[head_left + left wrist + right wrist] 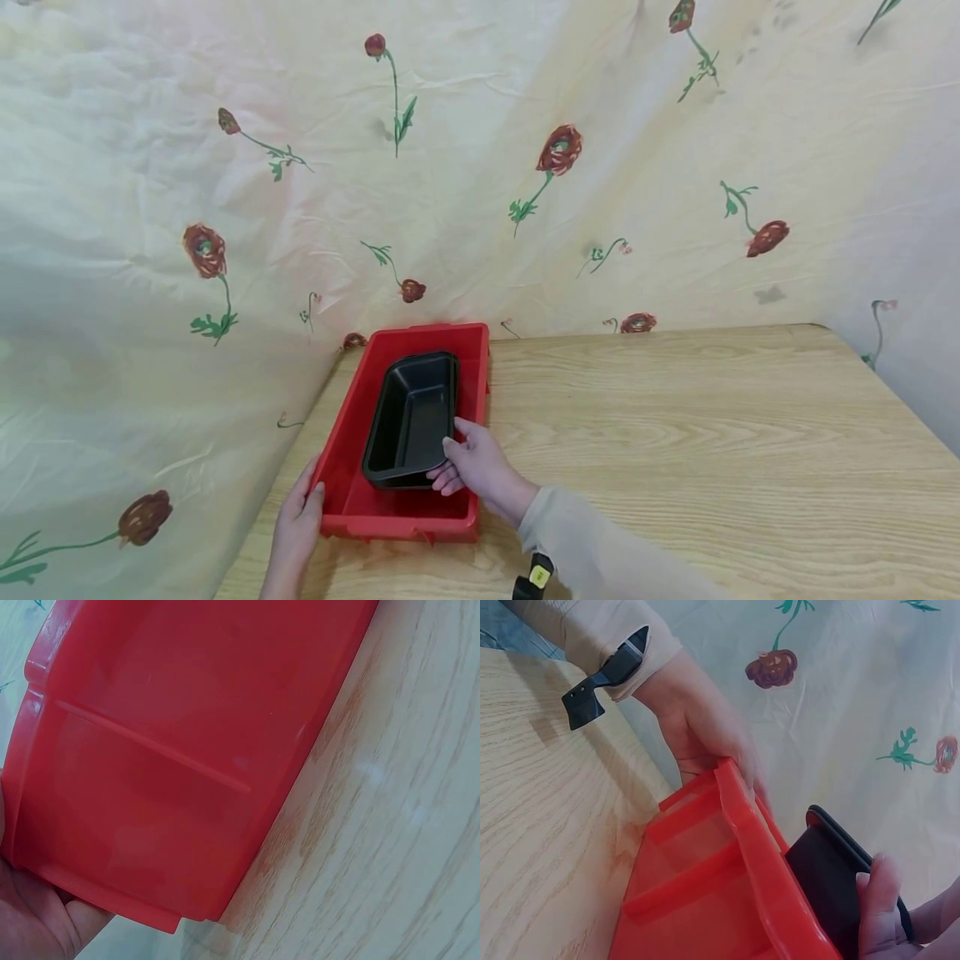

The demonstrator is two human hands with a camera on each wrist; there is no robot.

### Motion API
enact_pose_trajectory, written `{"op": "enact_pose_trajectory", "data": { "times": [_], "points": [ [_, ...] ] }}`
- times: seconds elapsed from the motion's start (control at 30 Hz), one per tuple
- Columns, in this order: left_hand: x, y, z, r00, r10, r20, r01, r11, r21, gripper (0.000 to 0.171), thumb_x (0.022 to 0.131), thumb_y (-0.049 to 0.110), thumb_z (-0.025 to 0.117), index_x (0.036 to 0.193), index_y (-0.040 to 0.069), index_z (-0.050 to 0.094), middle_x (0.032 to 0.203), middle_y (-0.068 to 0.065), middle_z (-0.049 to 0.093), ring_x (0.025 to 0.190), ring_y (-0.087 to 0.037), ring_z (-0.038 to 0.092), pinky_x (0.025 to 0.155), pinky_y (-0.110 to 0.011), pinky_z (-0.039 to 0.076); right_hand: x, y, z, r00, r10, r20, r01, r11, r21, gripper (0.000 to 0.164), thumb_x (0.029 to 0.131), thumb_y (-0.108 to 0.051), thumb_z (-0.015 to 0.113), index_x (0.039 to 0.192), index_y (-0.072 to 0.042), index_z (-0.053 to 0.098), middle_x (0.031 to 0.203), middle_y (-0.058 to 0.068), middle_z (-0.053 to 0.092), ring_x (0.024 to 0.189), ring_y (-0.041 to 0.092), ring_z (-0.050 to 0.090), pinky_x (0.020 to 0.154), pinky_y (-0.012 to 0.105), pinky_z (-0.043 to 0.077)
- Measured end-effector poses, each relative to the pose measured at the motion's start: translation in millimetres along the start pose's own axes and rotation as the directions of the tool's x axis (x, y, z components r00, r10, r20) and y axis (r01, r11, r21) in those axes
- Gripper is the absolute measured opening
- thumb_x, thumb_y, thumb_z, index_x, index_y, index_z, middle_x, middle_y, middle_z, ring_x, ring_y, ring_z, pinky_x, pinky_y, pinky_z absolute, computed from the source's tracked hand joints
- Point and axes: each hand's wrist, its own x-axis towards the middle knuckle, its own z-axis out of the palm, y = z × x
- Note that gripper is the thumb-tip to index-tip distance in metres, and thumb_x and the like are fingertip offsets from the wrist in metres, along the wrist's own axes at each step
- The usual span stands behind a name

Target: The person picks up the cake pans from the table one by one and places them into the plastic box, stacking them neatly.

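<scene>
A red plastic bin [352, 492] stands on the table in the head view, its front left corner held by my left hand [298, 521]. That hand's thumb lies over the rim, and its fingers go down the outer side. Inside the bin is a black loaf pan [424, 421], hollow side up and slightly tilted. My right hand [486, 468] grips the pan's near right corner, thumb on the rim and fingers beneath. In the right wrist view, the thumb [881, 892] presses the dark pan's side. The left wrist view shows the bin's outer wall [165, 765].
A wood-grain table [675, 442] extends to the right of the bin. Flower-printed cloth [465, 192] hangs behind the table and along its left side. A black strap-on device [534, 575] sits at my right wrist, near the table's front.
</scene>
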Motion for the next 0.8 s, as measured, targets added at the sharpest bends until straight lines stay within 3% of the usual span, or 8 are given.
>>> {"op": "enact_pose_trajectory", "data": {
  "times": [0.27, 0.8],
  "points": [
    [-0.7, -1.3, 0.1, 1.0, 0.005, -0.003, -0.005, 1.0, -0.001, 0.056, 0.112, 0.01, 0.034, 0.166, 0.01, 0.019, 0.166, -0.027, 0.023, 0.144, -0.05, 0.033, 0.108, -0.061, 0.042, 1.6, -0.2, -0.6, 1.0, 0.005, -0.02, -0.006, 0.998, -0.055, 0.048, 0.11, -0.007, 0.048, 0.154, 0.008, 0.037, 0.09, 0.024, 0.075, 0.047, 0.008, 0.047, 0.043, 0.017, 0.041],
    [-0.5, -0.6, -1.2, 1.0, 0.01, 0.014, -0.01, 1.0, -0.007, 0.056, 0.113, 0.011, 0.035, 0.166, 0.011, 0.018, 0.167, -0.025, 0.021, 0.147, -0.048, 0.03, 0.11, -0.061, 0.041, 7.1, -4.1, -2.4, 0.995, 0.099, -0.023, -0.101, 0.991, -0.088, 0.044, 0.11, -0.008, 0.048, 0.153, 0.0, 0.042, 0.092, 0.02, 0.075, 0.049, 0.011, 0.045, 0.045, 0.018, 0.034]
  ]
}}
